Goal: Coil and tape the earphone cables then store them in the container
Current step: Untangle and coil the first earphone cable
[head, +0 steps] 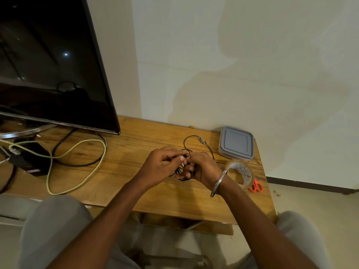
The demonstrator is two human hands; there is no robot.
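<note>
A thin black earphone cable is bunched between both hands above the wooden table. My left hand pinches the cable near the bundle's top. My right hand, with a metal bangle on its wrist, grips the coiled loops. A free loop of the cable arcs up and right toward the container. The grey-lidded plastic container stands shut at the table's far right corner. A roll of clear tape stands just right of my right wrist.
Orange-handled scissors lie at the table's right edge behind the tape. A large dark television on a metal stand fills the left. Black and pale yellow-green cables and a black box lie below it. My knees show under the table's near edge.
</note>
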